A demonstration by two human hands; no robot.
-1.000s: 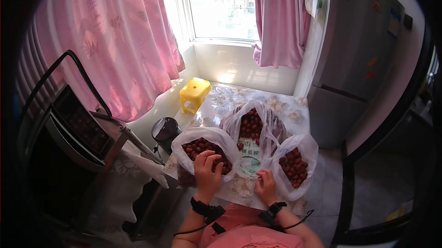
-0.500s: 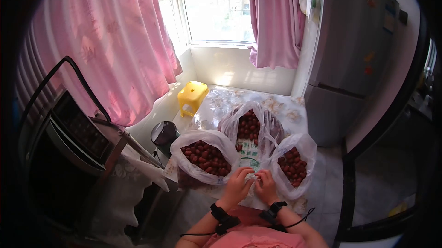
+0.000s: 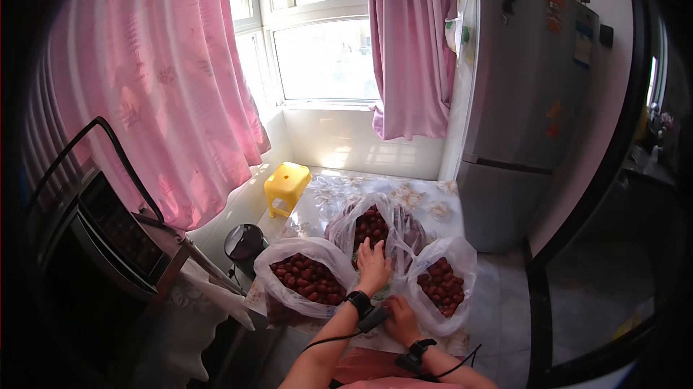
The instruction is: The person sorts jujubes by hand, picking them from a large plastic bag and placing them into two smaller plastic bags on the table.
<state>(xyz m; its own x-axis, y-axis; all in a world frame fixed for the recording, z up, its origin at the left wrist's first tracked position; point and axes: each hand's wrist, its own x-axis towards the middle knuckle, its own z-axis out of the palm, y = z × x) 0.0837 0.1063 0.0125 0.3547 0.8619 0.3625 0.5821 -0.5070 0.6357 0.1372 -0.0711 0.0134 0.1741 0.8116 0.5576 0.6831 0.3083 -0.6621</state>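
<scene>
Three translucent plastic bags of dark red dates stand on a floral-covered table. My left hand point(image 3: 373, 268) reaches over the near edge of the middle bag point(image 3: 371, 226), fingers apart, with no object visible in it. Closer to my body, my right hand point(image 3: 399, 319) is between the left bag point(image 3: 307, 278) and the right bag point(image 3: 442, 286), its fingers curled; whatever they may hold is too small to make out. Both wrists wear black straps with cables.
A yellow stool point(image 3: 287, 181) and a dark bin point(image 3: 245, 243) stand left of the table point(image 3: 440, 201). A grey refrigerator point(image 3: 523, 100) is at the right, a black appliance point(image 3: 119, 226) at the left. Pink curtains point(image 3: 166, 86) hang by the window.
My left hand has moved forward to the middle bag and its fingers have spread. My right hand has parted from it and stays near the table's front. The view has tilted up.
</scene>
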